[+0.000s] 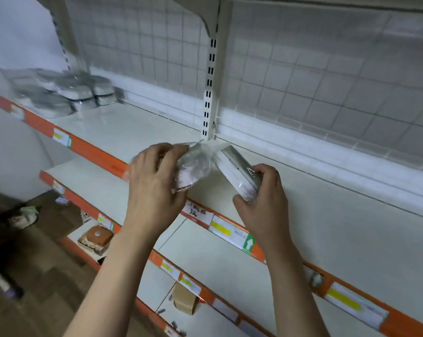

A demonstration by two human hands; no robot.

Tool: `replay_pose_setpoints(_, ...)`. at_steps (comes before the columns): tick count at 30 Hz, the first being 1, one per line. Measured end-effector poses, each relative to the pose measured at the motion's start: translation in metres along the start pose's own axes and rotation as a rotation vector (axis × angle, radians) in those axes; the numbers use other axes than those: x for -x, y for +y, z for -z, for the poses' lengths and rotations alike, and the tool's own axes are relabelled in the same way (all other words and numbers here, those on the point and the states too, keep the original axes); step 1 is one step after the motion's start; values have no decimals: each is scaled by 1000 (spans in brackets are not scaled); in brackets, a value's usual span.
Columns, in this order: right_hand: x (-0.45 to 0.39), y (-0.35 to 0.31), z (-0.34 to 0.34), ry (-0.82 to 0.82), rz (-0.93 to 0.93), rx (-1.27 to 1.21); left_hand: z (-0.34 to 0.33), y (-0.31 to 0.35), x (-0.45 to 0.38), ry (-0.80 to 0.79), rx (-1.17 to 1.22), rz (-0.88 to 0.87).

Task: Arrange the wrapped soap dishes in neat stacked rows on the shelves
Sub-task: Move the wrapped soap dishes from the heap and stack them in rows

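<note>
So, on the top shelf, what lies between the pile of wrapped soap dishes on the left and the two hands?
Only bare shelf surface shows in the head view between the pile and the left hand and right hand.

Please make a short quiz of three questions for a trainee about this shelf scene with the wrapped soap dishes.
1. True or false: each hand holds a wrapped soap dish.
2. Where do the already stacked soap dishes sit on the upper shelf? A) far left end B) far right end C) centre
3. What colour is the shelf's front edge strip?

Key:
1. True: the left hand grips one wrapped dish, the right hand grips another, both tilted above the shelf.
2. A
3. Orange
</note>
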State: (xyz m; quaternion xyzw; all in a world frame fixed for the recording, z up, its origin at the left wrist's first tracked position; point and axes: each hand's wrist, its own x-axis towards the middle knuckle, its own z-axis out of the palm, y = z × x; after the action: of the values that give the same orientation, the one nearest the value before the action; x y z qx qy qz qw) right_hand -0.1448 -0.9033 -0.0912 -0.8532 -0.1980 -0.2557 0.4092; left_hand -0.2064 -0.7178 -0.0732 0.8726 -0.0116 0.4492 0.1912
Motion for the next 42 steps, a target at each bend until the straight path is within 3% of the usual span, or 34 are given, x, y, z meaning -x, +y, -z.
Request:
replay_pose_setpoints(4, -36, -11, -54, -23, 0, -12, -3, -55, -33, -48, -85, -16)
replay_pose_setpoints(14, -92, -61, -172, -142, -26, -83, 21, -175, -65, -31, -133, 138)
replay_pose_setpoints(20, -107, -102, -242, -177, 2, -55, 40, -262, -72, -9, -225, 75)
replay_pose_setpoints(25, -122, -154, -307, -140, 71, 27, 73, -346, -85, -3, -258, 65)
replay_pose_setpoints(32, -123, -234, -392, -154, 32, -4, 131, -462, -103, -32, -324, 109)
replay_pose_setpoints(42, -159, -262, -477, -103, 56, 37, 116, -567, -135, -34, -232, 64)
